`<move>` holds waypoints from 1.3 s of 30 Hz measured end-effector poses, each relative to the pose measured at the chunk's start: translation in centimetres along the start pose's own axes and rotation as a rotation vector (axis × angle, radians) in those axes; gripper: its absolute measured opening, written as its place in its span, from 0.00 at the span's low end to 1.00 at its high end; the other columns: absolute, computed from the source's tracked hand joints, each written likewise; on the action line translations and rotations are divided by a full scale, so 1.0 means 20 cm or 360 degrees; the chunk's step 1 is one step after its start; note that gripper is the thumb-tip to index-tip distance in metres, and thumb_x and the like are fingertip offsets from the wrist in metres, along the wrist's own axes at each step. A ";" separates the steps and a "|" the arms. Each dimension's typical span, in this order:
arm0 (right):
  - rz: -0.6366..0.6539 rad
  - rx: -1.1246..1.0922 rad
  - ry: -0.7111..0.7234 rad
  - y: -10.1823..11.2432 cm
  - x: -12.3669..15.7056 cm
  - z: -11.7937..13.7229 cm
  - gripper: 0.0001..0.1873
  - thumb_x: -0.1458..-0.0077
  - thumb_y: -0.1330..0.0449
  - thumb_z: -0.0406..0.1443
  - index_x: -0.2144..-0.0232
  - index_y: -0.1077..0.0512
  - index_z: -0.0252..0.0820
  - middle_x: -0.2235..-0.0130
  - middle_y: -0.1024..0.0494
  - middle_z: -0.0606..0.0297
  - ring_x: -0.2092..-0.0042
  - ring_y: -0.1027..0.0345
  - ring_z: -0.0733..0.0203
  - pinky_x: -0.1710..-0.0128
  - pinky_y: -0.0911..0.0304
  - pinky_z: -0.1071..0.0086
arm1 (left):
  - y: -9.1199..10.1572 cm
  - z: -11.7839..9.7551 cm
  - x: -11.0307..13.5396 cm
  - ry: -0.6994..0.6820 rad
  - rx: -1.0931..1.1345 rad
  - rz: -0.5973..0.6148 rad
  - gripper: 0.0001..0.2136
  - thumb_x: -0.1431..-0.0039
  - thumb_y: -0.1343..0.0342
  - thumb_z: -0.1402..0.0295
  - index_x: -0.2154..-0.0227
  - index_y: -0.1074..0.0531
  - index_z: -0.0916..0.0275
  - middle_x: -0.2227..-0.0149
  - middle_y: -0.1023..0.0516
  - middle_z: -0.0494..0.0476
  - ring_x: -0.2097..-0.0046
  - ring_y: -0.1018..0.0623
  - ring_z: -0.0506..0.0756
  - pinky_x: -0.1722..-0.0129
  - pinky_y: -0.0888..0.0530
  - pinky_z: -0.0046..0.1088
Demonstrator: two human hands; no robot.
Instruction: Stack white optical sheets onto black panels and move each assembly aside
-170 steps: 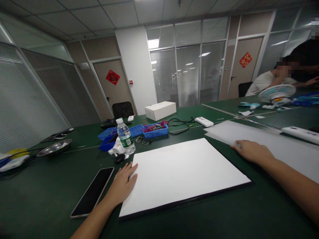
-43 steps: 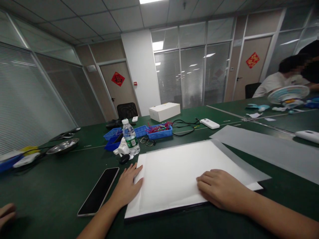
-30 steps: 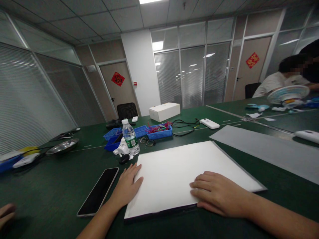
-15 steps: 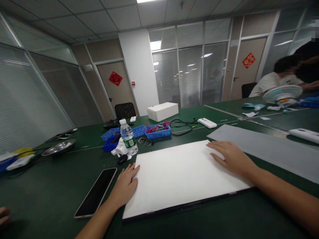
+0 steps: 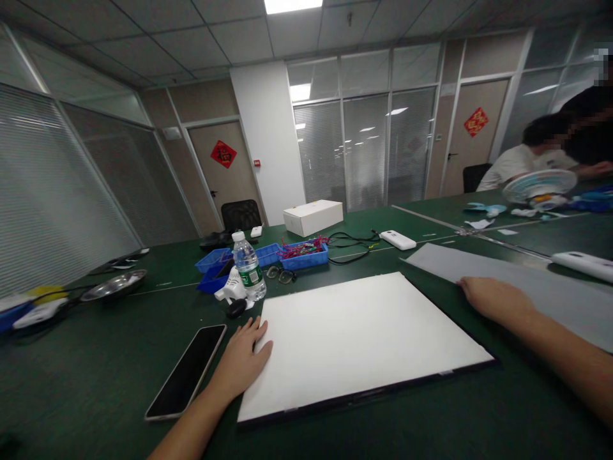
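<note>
A large white panel (image 5: 359,338) with a dark edge lies flat on the green table (image 5: 96,358) in front of me. My left hand (image 5: 239,361) rests open on its near left edge, fingers flat. My right hand (image 5: 493,297) lies on the near edge of a grey translucent sheet (image 5: 527,284) to the right of the panel; its fingers are stretched out flat.
A black phone (image 5: 186,370) lies left of my left hand. Behind it stand a water bottle (image 5: 248,265), glasses (image 5: 280,275), blue trays (image 5: 268,255), a white box (image 5: 313,217), cables and a metal dish (image 5: 112,285). Other people sit at the far right by a fan (image 5: 539,185).
My right hand laid a grey sheet over the white panel, smoothed it, then moved right, back onto the grey sheet beside the panel. My left hand stayed on the panel's edge.
</note>
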State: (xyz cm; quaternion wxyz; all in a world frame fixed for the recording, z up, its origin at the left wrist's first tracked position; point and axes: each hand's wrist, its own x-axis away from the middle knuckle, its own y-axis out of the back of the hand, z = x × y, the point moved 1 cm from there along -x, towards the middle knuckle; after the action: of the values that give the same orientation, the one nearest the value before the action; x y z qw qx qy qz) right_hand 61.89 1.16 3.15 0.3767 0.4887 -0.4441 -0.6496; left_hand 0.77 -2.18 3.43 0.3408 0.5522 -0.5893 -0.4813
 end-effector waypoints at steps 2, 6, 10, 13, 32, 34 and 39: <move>0.0051 0.0083 -0.0031 0.05 0.03 0.05 0.22 0.33 0.54 0.41 0.61 0.23 0.34 0.62 0.23 0.41 0.66 0.28 0.51 0.63 0.40 0.58 | 0.00 0.00 0.00 -0.0002 0.0006 -0.0001 0.33 0.38 0.51 0.56 0.35 0.32 0.73 0.30 0.39 0.71 0.28 0.40 0.68 0.28 0.44 0.52; 0.0062 0.0226 0.0005 0.15 0.10 0.22 0.21 0.33 0.56 0.40 0.63 0.26 0.35 0.63 0.23 0.43 0.66 0.28 0.51 0.64 0.43 0.60 | 0.00 0.00 0.00 0.0005 0.0029 -0.0014 0.33 0.38 0.51 0.56 0.35 0.31 0.72 0.31 0.37 0.70 0.28 0.40 0.68 0.28 0.44 0.52; 0.0001 0.0285 0.0212 0.21 0.20 0.46 0.23 0.31 0.58 0.44 0.62 0.28 0.36 0.65 0.23 0.47 0.67 0.29 0.53 0.65 0.45 0.62 | -0.01 0.01 -0.01 0.0005 0.0016 -0.0008 0.33 0.37 0.52 0.55 0.35 0.32 0.72 0.30 0.38 0.70 0.27 0.40 0.67 0.28 0.45 0.52; 0.0010 0.0257 0.0520 0.21 0.31 0.65 0.22 0.30 0.56 0.44 0.61 0.27 0.39 0.64 0.22 0.54 0.65 0.30 0.57 0.63 0.45 0.64 | -0.02 0.02 -0.01 -0.0003 0.0003 0.0015 0.34 0.36 0.53 0.54 0.34 0.33 0.72 0.29 0.40 0.70 0.27 0.42 0.67 0.28 0.46 0.53; -0.0091 -0.0520 0.2099 0.19 0.68 1.02 0.19 0.30 0.50 0.42 0.47 0.26 0.41 0.54 0.20 0.55 0.51 0.28 0.59 0.49 0.35 0.66 | -0.01 -0.03 -0.02 0.0024 0.0048 -0.0009 0.35 0.37 0.50 0.50 0.35 0.31 0.73 0.30 0.37 0.73 0.27 0.41 0.68 0.28 0.45 0.52; -0.0066 -0.0530 0.2164 0.21 0.67 1.00 0.19 0.30 0.50 0.41 0.45 0.26 0.41 0.52 0.20 0.55 0.49 0.28 0.60 0.47 0.36 0.66 | -0.01 -0.03 -0.02 0.0029 0.0050 -0.0015 0.35 0.37 0.50 0.50 0.35 0.31 0.72 0.30 0.37 0.72 0.27 0.40 0.67 0.28 0.44 0.52; -0.0047 -0.0520 0.2211 0.23 0.65 0.99 0.20 0.31 0.49 0.39 0.42 0.29 0.41 0.47 0.21 0.57 0.46 0.27 0.59 0.46 0.35 0.65 | -0.02 0.00 -0.02 0.0033 0.0106 -0.0059 0.33 0.36 0.53 0.52 0.35 0.30 0.71 0.31 0.35 0.68 0.28 0.39 0.65 0.28 0.44 0.50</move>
State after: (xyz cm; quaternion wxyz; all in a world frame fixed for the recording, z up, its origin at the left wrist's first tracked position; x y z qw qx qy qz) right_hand 39.80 -8.22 6.08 0.6321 0.7329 0.0082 -0.2514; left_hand 1.03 -1.67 3.08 0.3194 0.5789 -0.5912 -0.4620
